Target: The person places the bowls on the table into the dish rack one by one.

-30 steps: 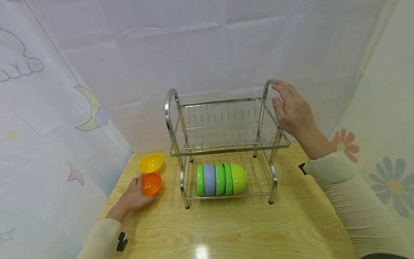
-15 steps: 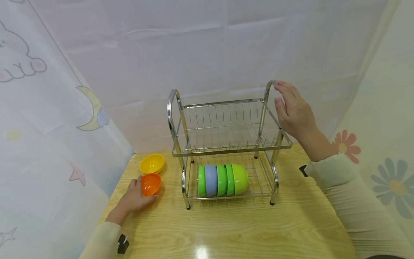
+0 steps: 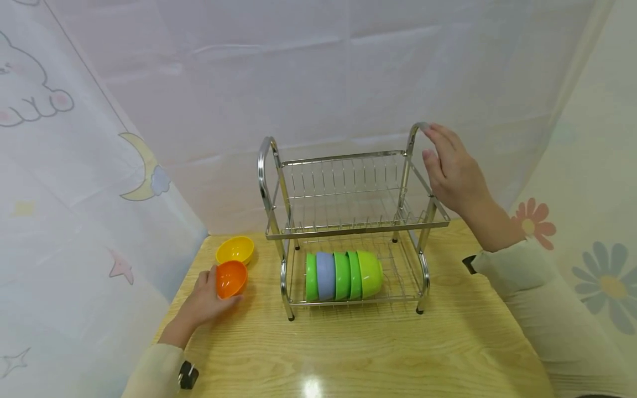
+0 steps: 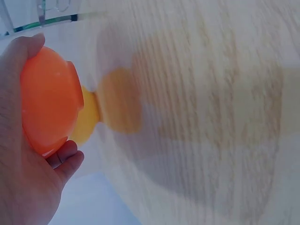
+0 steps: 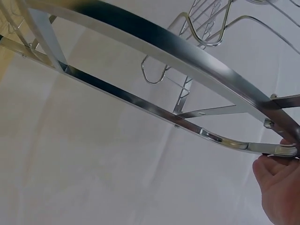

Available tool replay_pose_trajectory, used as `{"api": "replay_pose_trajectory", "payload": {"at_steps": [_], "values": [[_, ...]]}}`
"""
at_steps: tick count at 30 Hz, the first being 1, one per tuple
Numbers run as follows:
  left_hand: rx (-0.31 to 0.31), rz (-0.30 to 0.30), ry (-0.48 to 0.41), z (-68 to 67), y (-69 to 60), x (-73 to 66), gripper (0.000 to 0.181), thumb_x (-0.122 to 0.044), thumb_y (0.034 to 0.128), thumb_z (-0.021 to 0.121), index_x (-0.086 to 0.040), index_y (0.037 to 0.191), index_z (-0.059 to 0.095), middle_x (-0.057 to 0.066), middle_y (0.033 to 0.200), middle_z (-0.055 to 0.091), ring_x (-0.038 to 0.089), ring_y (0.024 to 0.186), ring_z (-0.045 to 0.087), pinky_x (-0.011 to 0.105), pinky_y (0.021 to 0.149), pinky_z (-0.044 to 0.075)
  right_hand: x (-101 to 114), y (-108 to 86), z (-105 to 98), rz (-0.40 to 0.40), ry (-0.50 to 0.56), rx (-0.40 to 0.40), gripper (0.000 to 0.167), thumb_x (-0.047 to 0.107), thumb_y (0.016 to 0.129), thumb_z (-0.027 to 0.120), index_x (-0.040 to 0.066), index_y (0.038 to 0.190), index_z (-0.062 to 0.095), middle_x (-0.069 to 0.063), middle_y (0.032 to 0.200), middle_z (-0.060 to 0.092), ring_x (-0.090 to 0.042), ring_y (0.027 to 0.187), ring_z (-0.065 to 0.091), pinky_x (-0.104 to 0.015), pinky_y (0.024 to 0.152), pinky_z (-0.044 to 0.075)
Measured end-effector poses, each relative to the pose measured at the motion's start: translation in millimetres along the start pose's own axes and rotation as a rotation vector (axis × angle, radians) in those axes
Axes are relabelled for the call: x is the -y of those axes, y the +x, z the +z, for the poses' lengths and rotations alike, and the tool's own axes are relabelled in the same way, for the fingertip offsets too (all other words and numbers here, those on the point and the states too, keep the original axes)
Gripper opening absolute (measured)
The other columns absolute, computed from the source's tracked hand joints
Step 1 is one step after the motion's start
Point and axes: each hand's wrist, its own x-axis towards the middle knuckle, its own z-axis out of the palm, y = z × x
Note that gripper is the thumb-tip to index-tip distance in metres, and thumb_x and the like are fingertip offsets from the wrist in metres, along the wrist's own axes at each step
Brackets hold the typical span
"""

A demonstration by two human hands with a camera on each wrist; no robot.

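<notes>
My left hand (image 3: 201, 301) grips an orange bowl (image 3: 231, 279), thumb on the near side and fingers on the far side. In the left wrist view, the orange bowl (image 4: 51, 101) shows its rounded outside between thumb and fingers. A yellow bowl (image 3: 235, 250) sits on the table just behind it. On the right, my right hand (image 3: 458, 174) holds the curved top bar of a two-tier metal dish rack (image 3: 355, 228) with its fingertips; the thumb stands apart from the bar. In the right wrist view, part of this right hand (image 5: 281, 185) shows at the bar's end.
Several bowls stand on edge in a row on the rack's lower tier: a green bowl (image 3: 311, 277), a lilac bowl (image 3: 325, 276), more green ones and a yellow-green bowl (image 3: 369, 275). The wooden table (image 3: 348, 354) meets printed cloth walls (image 3: 318, 72).
The orange bowl has risen slightly and moved a little away from me in my left hand. My right hand keeps its place on the rack. The head view has shifted slightly.
</notes>
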Motion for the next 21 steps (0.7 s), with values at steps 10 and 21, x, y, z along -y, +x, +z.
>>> {"api": "replay_pose_trajectory", "payload": {"at_steps": [10,21], "values": [[-0.068,0.038,-0.021,-14.4,-7.3,-14.0,0.12,-0.067,0.0852,0.068,0.006,0.159,0.009,0.029,0.148,0.028,0.051,0.123,0.05,0.065,0.092,0.052,18,-13.8,-9,0.022,0.032,-0.013,0.05,0.024,0.106,0.046,0.001,0.151,0.045,-0.019,0.16,0.034,-0.037,0.149,0.029,-0.058,0.12,0.027],[-0.098,0.095,-0.022,-35.0,-23.1,-44.3,0.122,-0.072,0.0834,0.066,0.0,0.162,0.006,0.027,0.152,0.028,0.05,0.123,0.052,0.064,0.089,0.054,40,-40.5,-13,-0.111,0.133,-0.124,0.045,0.019,0.104,0.047,-0.006,0.142,0.052,-0.024,0.152,0.043,-0.037,0.146,0.034,-0.051,0.121,0.028]]}}
